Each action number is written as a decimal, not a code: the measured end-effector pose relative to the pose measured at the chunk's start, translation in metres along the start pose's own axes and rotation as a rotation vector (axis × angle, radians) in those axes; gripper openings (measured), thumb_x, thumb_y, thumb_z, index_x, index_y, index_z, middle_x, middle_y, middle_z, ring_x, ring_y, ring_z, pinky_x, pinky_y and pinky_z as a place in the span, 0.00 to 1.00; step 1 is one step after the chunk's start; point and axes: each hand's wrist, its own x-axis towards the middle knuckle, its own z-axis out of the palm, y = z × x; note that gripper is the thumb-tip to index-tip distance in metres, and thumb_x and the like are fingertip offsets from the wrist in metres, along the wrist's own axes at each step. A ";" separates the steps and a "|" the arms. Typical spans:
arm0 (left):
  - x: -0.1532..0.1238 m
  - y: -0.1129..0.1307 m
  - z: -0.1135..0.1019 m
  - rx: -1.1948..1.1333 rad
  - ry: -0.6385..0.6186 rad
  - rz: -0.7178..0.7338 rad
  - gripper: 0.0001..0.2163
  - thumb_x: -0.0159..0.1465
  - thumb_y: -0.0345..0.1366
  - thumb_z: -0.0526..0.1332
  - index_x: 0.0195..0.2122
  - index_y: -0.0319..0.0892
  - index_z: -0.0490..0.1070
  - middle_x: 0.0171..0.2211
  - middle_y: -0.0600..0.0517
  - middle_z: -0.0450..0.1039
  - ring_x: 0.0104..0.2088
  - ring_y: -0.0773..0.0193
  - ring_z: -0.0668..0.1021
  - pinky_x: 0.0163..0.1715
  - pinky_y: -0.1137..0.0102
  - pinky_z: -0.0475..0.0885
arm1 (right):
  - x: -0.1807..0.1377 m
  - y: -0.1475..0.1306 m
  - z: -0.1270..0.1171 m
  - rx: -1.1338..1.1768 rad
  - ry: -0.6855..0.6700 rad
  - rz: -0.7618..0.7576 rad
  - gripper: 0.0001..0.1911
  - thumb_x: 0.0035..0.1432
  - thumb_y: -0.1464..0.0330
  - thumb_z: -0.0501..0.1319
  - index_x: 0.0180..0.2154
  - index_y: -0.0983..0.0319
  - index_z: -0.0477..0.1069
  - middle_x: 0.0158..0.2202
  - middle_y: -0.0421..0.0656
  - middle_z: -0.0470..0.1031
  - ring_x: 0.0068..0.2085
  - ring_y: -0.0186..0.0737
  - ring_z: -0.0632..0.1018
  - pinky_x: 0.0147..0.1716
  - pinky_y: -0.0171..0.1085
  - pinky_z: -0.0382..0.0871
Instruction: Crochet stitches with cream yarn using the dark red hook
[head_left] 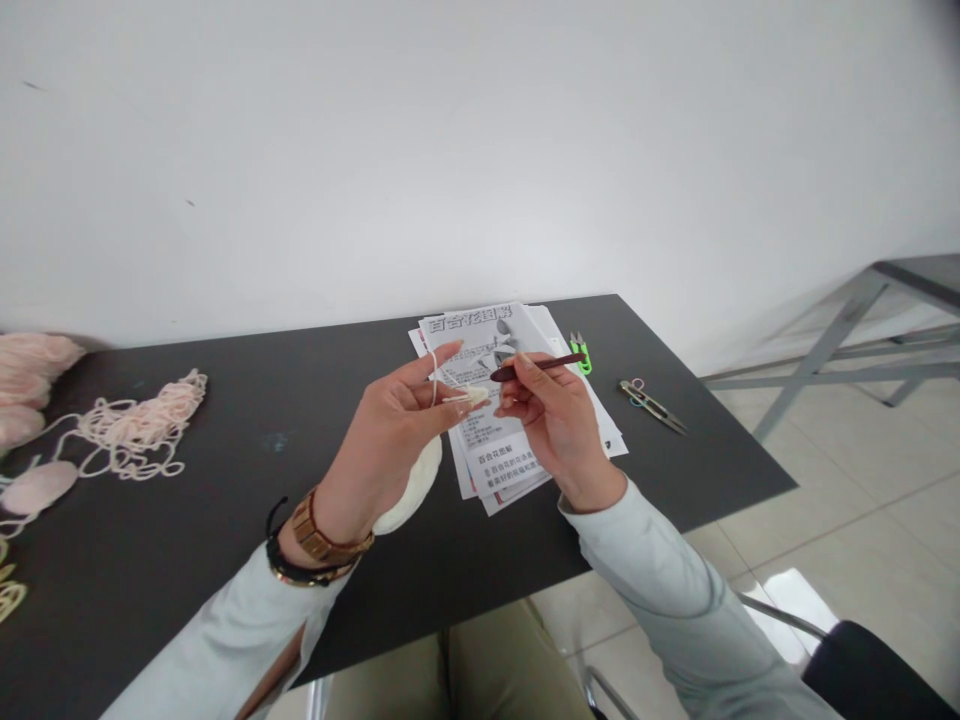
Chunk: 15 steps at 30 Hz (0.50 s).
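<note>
My left hand pinches a small cream piece of crochet between thumb and fingers. A strand of cream yarn runs over its raised index finger. Just to the right, my right hand grips a crochet hook by its dark brown handle, close to the crochet piece. Whether the hook's tip sits in a stitch is too small to tell. Behind my left wrist, a cream ball of yarn lies partly hidden on the table. Printed sheets with a flower picture lie beneath both hands.
On the black table, green thread snips lie by the sheets, with metal snips further right. Loose pink yarn, pink skeins and a pale ball occupy the left. A black chair stands at lower right.
</note>
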 end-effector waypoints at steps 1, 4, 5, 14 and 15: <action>-0.001 0.000 0.002 -0.008 0.013 0.005 0.36 0.50 0.29 0.74 0.61 0.37 0.67 0.29 0.52 0.81 0.30 0.66 0.79 0.37 0.70 0.72 | 0.000 0.000 0.000 -0.014 0.006 -0.020 0.12 0.50 0.61 0.72 0.30 0.63 0.78 0.21 0.36 0.77 0.20 0.27 0.76 0.21 0.25 0.75; -0.003 0.002 0.006 0.004 0.060 0.025 0.39 0.50 0.28 0.74 0.63 0.37 0.64 0.27 0.53 0.80 0.28 0.67 0.78 0.35 0.70 0.72 | 0.000 0.002 0.000 -0.074 0.005 -0.115 0.10 0.52 0.62 0.71 0.31 0.62 0.78 0.21 0.36 0.78 0.20 0.28 0.76 0.22 0.26 0.75; -0.003 0.002 0.007 0.010 0.076 0.029 0.40 0.49 0.28 0.74 0.64 0.37 0.63 0.26 0.53 0.80 0.28 0.67 0.78 0.34 0.71 0.72 | -0.001 0.002 0.000 -0.099 -0.001 -0.144 0.09 0.53 0.62 0.70 0.31 0.62 0.78 0.21 0.36 0.78 0.20 0.28 0.77 0.22 0.27 0.76; 0.000 -0.008 0.002 0.054 0.141 0.094 0.39 0.50 0.29 0.72 0.64 0.37 0.63 0.24 0.57 0.77 0.26 0.70 0.75 0.33 0.73 0.69 | -0.015 0.011 -0.008 -0.824 -0.169 -0.948 0.12 0.58 0.77 0.63 0.42 0.57 0.78 0.35 0.43 0.82 0.35 0.37 0.81 0.33 0.37 0.78; 0.002 -0.008 0.001 -0.004 0.134 0.082 0.37 0.50 0.28 0.72 0.63 0.36 0.64 0.24 0.57 0.76 0.26 0.71 0.75 0.33 0.74 0.69 | -0.016 0.011 -0.010 -0.918 -0.242 -1.025 0.16 0.58 0.78 0.62 0.45 0.57 0.78 0.38 0.45 0.82 0.37 0.39 0.81 0.35 0.39 0.78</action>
